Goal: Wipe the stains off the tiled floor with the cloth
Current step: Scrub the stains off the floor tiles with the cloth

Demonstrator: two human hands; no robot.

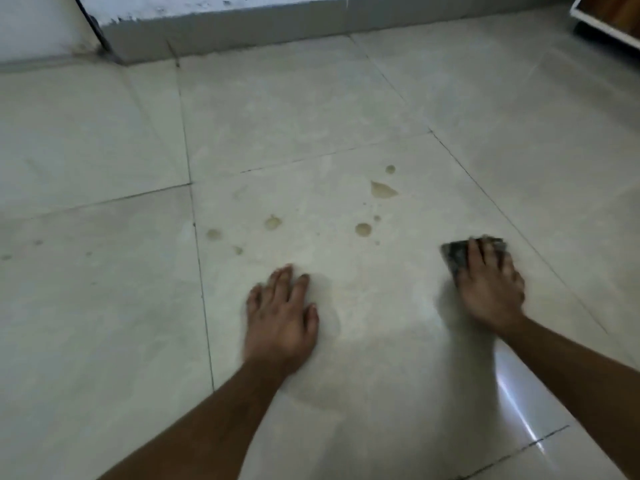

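Several brownish stains [363, 229] still sat on the tiled floor [104, 306], so barely started imo | right hand [490, 289] pressed flat on the dark cloth [457, 256], right of them | left hand [280, 317] flat, holding nothing

Two hands on tiled floor [104, 306]: left hand [281, 318], right hand [491, 289]. One dark cloth [457, 254], right of centre. Brownish stains [382, 189] at centre: about seven clear spots, few faint specks beside; exact count uncertain.
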